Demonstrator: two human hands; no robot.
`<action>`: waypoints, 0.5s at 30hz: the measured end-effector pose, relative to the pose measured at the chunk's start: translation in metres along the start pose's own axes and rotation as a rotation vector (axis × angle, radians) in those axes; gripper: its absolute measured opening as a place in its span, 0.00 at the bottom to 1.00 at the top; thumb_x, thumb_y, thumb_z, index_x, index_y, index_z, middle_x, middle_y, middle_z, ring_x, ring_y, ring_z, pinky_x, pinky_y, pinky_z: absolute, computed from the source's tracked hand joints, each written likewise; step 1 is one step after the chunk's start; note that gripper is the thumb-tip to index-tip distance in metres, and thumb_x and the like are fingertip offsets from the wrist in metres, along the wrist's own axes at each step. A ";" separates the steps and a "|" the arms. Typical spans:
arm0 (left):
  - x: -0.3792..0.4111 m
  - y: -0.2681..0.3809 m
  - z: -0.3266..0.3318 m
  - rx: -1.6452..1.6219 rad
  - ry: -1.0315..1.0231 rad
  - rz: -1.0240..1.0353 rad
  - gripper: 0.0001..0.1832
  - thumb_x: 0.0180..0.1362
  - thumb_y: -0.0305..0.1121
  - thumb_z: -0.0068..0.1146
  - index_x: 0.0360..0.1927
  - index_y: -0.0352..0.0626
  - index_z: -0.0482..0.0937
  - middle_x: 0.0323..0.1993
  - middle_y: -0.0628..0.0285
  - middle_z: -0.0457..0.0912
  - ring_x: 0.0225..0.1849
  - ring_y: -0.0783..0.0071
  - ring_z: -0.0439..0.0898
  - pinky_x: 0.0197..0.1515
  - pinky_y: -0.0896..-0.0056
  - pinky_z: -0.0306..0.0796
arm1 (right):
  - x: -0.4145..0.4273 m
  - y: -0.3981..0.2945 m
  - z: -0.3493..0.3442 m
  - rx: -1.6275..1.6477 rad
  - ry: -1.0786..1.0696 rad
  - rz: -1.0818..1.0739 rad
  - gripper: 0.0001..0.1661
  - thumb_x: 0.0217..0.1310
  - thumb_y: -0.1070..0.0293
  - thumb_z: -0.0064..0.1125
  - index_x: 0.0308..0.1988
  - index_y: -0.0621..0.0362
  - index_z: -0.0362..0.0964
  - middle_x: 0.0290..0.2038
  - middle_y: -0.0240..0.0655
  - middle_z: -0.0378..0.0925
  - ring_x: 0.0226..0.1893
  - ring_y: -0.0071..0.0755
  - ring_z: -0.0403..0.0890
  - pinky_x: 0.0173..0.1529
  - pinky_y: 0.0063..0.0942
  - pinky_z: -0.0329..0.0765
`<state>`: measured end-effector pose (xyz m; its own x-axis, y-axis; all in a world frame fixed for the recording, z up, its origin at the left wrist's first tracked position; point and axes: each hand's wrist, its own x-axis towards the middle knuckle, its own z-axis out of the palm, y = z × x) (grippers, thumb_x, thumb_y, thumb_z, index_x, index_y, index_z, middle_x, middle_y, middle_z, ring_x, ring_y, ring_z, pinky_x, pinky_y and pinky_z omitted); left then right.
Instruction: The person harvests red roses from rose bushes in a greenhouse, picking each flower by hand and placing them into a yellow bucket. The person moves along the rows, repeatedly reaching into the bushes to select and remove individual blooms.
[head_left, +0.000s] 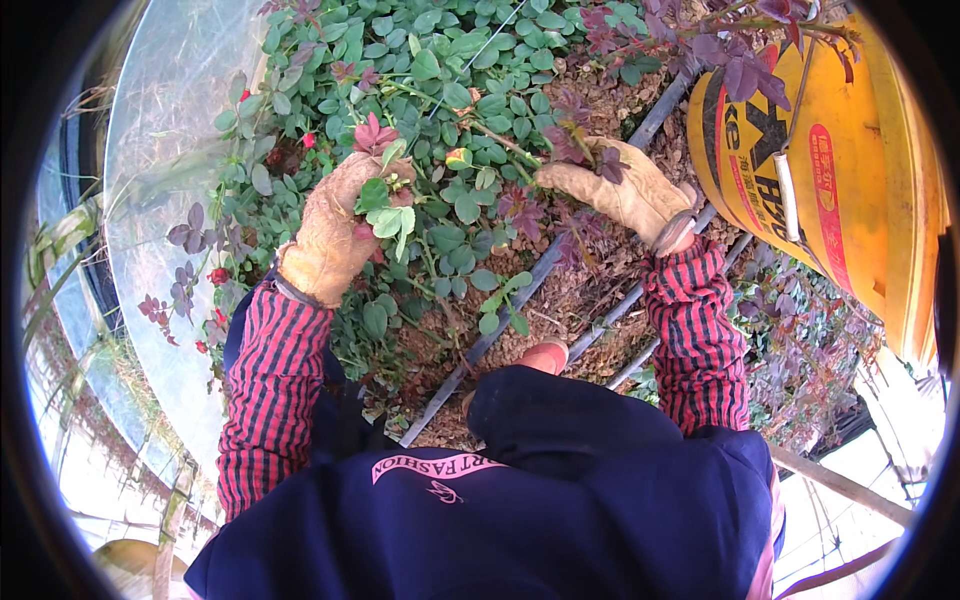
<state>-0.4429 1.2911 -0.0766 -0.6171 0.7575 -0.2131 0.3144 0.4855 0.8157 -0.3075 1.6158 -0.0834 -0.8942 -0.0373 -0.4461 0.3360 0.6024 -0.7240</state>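
My left hand (346, 217), in a tan work glove, is closed around a small bunch of leafy rose cuttings (390, 217). Green leaves and a dark red sprig stick out past its fingers. On the right, my right hand (619, 184) wears a matching glove and reaches in among the rose bushes (480, 67). A long green rose stem (491, 136) runs up to its fingertips. Purple-red leaves (611, 165) lie over those fingers, so whether they grip the stem is hidden. A yellow-and-red rosebud (458, 157) stands between my hands.
A yellow plastic bucket (847, 172) with a wire handle lies tilted at the right. Grey pipes (517, 300) cross the brown soil (577, 289) diagonally. Clear plastic sheeting (169, 165) borders the left side. A shoe (546, 356) shows below the bushes, beside a pipe.
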 end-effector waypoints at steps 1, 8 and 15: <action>0.000 0.001 0.000 -0.026 -0.001 -0.012 0.13 0.60 0.18 0.60 0.48 0.42 0.82 0.48 0.60 0.84 0.49 0.68 0.84 0.46 0.68 0.79 | 0.004 -0.011 0.002 -0.124 -0.005 -0.068 0.38 0.61 0.33 0.61 0.50 0.60 0.80 0.43 0.51 0.82 0.48 0.56 0.82 0.52 0.45 0.78; 0.007 0.010 -0.007 0.019 0.052 0.095 0.12 0.53 0.24 0.68 0.42 0.43 0.83 0.44 0.56 0.84 0.49 0.53 0.84 0.51 0.57 0.77 | 0.016 -0.006 0.007 -0.226 -0.082 0.001 0.28 0.64 0.42 0.61 0.44 0.59 0.81 0.37 0.47 0.83 0.42 0.56 0.84 0.47 0.46 0.80; 0.069 0.031 -0.015 0.054 0.214 0.363 0.11 0.51 0.25 0.71 0.38 0.43 0.81 0.47 0.56 0.84 0.59 0.52 0.81 0.59 0.56 0.75 | -0.007 0.034 -0.004 0.623 -0.006 0.268 0.33 0.69 0.52 0.55 0.61 0.68 0.64 0.56 0.46 0.75 0.57 0.43 0.77 0.66 0.50 0.74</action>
<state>-0.4862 1.3517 -0.0578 -0.5930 0.7789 0.2042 0.5728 0.2298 0.7868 -0.2913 1.6396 -0.1029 -0.7551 0.0437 -0.6542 0.6553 0.0191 -0.7551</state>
